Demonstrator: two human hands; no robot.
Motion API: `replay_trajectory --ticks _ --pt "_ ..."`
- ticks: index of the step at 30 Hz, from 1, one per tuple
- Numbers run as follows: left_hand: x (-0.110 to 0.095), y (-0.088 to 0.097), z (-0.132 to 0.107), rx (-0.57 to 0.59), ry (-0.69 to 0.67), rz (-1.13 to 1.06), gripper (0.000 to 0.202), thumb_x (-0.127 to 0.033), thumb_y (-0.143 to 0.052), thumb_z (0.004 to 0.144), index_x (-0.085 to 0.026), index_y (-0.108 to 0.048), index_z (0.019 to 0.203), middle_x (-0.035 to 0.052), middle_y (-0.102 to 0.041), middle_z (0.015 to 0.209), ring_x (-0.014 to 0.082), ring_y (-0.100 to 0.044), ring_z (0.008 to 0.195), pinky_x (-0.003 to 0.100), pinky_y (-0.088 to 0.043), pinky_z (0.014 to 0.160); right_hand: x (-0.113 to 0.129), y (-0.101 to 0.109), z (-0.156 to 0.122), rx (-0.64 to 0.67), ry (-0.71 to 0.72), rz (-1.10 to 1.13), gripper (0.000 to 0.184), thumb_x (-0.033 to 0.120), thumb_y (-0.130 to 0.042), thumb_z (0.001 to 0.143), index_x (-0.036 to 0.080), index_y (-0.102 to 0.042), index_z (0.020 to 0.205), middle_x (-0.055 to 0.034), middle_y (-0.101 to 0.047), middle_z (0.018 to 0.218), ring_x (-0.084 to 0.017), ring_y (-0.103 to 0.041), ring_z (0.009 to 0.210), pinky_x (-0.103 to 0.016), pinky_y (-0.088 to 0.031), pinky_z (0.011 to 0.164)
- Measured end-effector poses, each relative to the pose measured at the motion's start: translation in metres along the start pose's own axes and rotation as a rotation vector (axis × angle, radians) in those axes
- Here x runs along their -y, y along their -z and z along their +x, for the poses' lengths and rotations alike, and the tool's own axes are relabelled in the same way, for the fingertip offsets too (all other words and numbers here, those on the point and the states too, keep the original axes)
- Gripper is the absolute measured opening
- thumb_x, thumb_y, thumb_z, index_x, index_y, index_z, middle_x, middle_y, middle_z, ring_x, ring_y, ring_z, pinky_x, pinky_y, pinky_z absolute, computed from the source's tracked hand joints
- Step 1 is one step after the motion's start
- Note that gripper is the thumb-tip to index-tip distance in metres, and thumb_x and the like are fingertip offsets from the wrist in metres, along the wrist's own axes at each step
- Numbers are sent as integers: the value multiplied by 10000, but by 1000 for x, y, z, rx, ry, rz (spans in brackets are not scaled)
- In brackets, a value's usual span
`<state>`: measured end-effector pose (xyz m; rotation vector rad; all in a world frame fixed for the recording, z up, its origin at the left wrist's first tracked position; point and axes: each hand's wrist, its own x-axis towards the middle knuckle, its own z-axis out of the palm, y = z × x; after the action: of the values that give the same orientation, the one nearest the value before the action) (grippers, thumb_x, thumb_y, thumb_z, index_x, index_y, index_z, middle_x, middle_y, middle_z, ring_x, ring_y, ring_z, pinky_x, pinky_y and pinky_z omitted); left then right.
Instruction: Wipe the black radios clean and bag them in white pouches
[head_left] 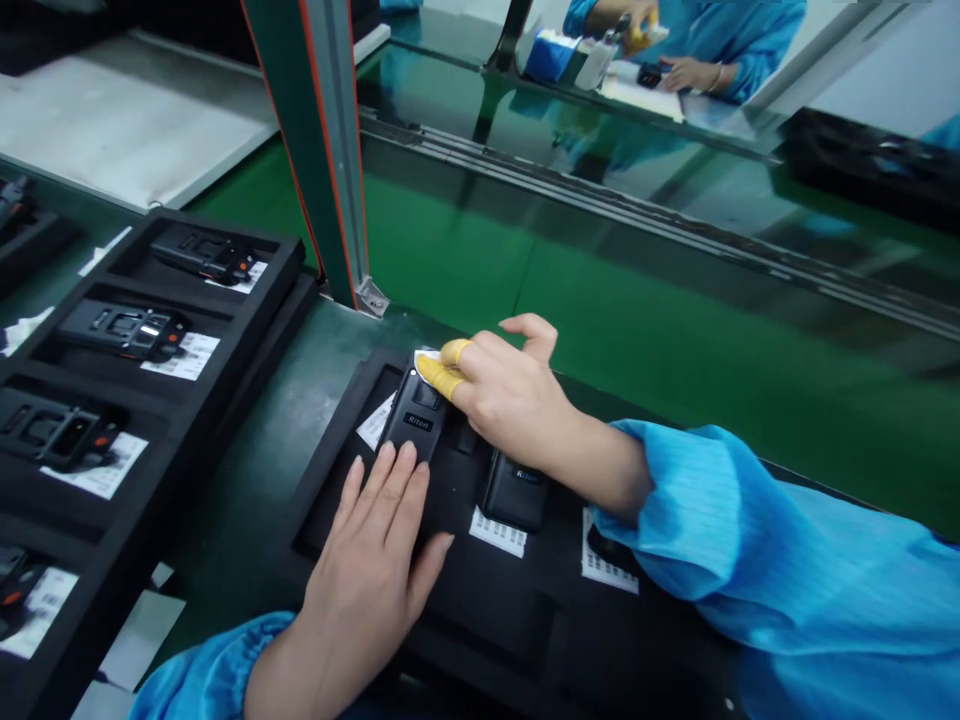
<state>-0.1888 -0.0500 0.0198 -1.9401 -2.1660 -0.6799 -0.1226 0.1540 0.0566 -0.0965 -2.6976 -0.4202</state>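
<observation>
A black handheld device marked "Riton" [418,422] lies in a black foam tray [480,620] in front of me. My left hand [373,545] rests flat on its lower end, fingers stretched out. At the device's top end, my right hand [510,385], with yellow finger cots on two fingers, presses a small white cloth or wipe [424,354] against the surface. Below my right wrist a second black device [514,492] sits in the same tray, partly covered by the hand. White barcode labels [498,532] lie beside the devices.
To the left, another foam tray [247,370] holds several black devices [124,330] with labels. A green and grey metal post [334,150] rises behind the work surface. Across the green conveyor [442,230], a co-worker in blue sleeves [765,50] handles things beside a clear bottle [598,62].
</observation>
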Motion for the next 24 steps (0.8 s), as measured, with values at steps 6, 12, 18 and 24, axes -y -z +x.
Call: replay_trajectory --ticks 6,12,18,24 --pt "0 1 1 26 3 7 392 -247 -470 922 -35 -504 1251 189 -576 1316 293 -492 1279 473 -386 1077 -14 2 -20 71 15 -29 358 118 -377 942 236 -688 811 29 -638 798 -110 -425 744 -399 -129 889" --pt "0 0 0 15 4 11 390 -249 -476 924 -34 -505 1248 179 -584 1310 301 -508 1263 483 -400 1061 -31 14 -22 178 -204 -46 396 128 -347 934 186 -648 683 -9 -645 788 -129 -447 738 -400 -149 851" --pt "0 1 0 24 -7 31 388 -247 -477 921 -33 -507 1242 185 -587 1304 313 -515 1254 495 -414 1044 -6 7 9 160 -214 83 411 139 -319 943 201 -679 755 -13 -645 851 -129 -464 779 -407 -135 880" --pt "0 1 1 15 -14 25 387 -245 -472 922 -34 -507 1244 189 -595 1292 310 -519 1251 492 -427 1033 -3 1 -4 142 -134 12 366 68 -374 895 182 -658 695 2 -622 781 -116 -451 742 -385 -127 896"
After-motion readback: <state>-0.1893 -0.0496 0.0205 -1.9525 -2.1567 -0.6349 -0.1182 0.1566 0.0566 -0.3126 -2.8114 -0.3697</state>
